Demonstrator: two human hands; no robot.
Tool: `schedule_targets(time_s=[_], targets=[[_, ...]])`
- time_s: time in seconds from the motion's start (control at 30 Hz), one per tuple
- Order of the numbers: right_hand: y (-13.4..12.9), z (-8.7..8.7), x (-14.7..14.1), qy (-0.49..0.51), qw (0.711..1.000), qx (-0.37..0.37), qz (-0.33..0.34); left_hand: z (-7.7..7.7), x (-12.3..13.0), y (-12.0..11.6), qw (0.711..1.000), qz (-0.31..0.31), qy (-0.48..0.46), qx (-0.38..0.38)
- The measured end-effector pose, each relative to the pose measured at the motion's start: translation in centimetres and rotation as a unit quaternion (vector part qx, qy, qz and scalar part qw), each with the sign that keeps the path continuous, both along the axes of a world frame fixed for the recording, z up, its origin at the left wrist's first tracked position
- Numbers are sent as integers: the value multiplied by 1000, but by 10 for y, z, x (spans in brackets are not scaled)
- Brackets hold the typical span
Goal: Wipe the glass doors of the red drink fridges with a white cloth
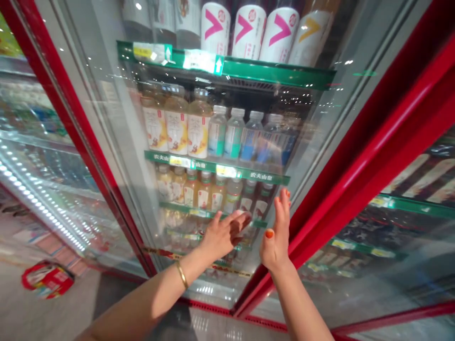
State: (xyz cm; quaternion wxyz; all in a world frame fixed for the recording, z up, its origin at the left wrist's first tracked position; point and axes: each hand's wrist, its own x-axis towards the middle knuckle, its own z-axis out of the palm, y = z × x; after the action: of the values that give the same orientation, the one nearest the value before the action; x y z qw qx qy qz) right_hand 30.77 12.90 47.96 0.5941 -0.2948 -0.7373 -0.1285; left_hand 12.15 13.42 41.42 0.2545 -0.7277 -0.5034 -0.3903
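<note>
My left hand [223, 234], with a gold bangle on the wrist, is spread flat at the glass door of a drinks cooler [122, 123]. My right hand [277, 234] stands upright just to its right, near the door's red frame [355, 166]. Both hands hold nothing, and I cannot tell whether they touch the glass. Behind the glass, at hand height, are small juice bottles [199, 189]. Higher up stand tea bottles [177, 125] and water bottles [234, 135], with white bottles bearing pink chevrons [245, 31] on the top shelf.
Further cooler doors with red frames flank this one, the left [46, 203] with a bright LED strip and the right [384, 227] showing green shelf edges. A red-and-white object [48, 279] lies on the floor at the lower left.
</note>
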Motion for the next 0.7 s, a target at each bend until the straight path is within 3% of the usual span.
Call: schedule_targets(time_s=[0.07,0.1,0.2,0.27,0.33,0.43,0.53,0.63,0.7], targets=[[3,-2,5,-37,999,5,-12,-17,-45,-6,999,34,-18,32],[5,-4,6,-54,998,7,-18,-16,-67,-7,997,57,-33,49],[10,-8,2,-84,995,28,-45,10,-106,1,981,141,-102,81],[14,-11,-5,-90,992,50,-73,25,-99,11,974,168,-124,87],[17,-13,-14,-93,987,72,-107,22,-78,18,978,154,-106,88],[21,-15,-24,-93,979,99,-155,-10,-62,17,985,127,-71,94],[22,-13,-29,-98,972,117,-177,-33,-82,9,975,168,-122,82],[23,-11,-32,-98,968,131,-188,-24,-95,6,958,200,-185,86],[24,-12,-32,-96,967,134,-193,-8,-78,7,954,205,-200,88]])
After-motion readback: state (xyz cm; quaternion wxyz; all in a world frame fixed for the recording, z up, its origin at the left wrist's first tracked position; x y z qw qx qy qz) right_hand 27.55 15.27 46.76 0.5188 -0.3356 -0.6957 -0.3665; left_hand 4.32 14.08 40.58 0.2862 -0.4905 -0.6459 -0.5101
